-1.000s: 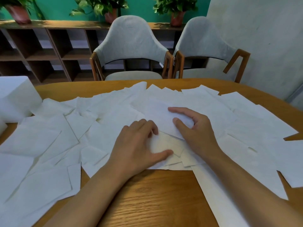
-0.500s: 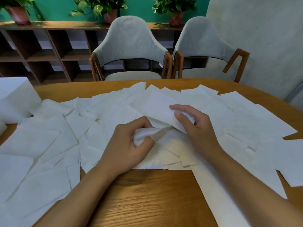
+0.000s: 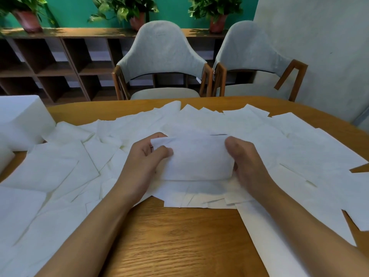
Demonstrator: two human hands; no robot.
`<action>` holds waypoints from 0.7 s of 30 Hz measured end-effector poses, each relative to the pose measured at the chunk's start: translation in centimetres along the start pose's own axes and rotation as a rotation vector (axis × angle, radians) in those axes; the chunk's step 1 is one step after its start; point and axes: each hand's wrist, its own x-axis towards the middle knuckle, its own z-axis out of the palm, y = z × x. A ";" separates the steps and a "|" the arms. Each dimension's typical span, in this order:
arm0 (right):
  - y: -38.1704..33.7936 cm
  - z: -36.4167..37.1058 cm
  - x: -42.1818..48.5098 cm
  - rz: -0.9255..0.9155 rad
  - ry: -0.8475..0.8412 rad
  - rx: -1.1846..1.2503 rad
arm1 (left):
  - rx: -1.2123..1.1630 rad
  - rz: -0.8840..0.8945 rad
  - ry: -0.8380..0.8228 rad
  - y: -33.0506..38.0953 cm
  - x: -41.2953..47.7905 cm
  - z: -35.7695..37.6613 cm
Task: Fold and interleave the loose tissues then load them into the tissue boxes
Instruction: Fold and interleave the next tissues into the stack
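Observation:
Between both hands I hold a white tissue (image 3: 197, 158), raised a little over the pile. My left hand (image 3: 145, 158) pinches its left edge between thumb and fingers. My right hand (image 3: 245, 158) grips its right edge, thumb on top. Beneath it lies a small stack of folded tissues (image 3: 199, 198) at the near edge of the pile. Several loose white tissues (image 3: 60, 166) cover the wooden table (image 3: 179, 236) from left to right. A white tissue box (image 3: 22, 120) stands at the far left, with the corner of another white box (image 3: 5, 159) just in front of it.
Two grey chairs (image 3: 161, 56) with wooden arms stand behind the table's far edge. A dark wooden shelf unit (image 3: 50, 62) with potted plants (image 3: 123, 9) on top runs along the green back wall. Bare wood shows between my forearms.
A second ago both hands pressed flat on the tissues. The left hand then gathered a sheet, and now both hands hold one tissue stretched between them above the pile.

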 end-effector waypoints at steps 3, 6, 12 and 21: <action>0.0 0.8 -0.4 0.012 0.071 -0.076 | 0.124 0.008 0.113 -0.3 -0.1 0.7; 0.4 0.9 -0.3 0.061 0.089 -0.091 | 0.138 0.006 0.143 -0.3 0.0 0.8; 0.7 0.9 -0.1 -0.045 0.007 -0.166 | 0.123 -0.046 0.131 -0.2 0.0 0.6; 0.8 0.8 0.0 -0.081 0.017 -0.146 | 0.104 -0.026 0.154 -0.6 0.0 0.8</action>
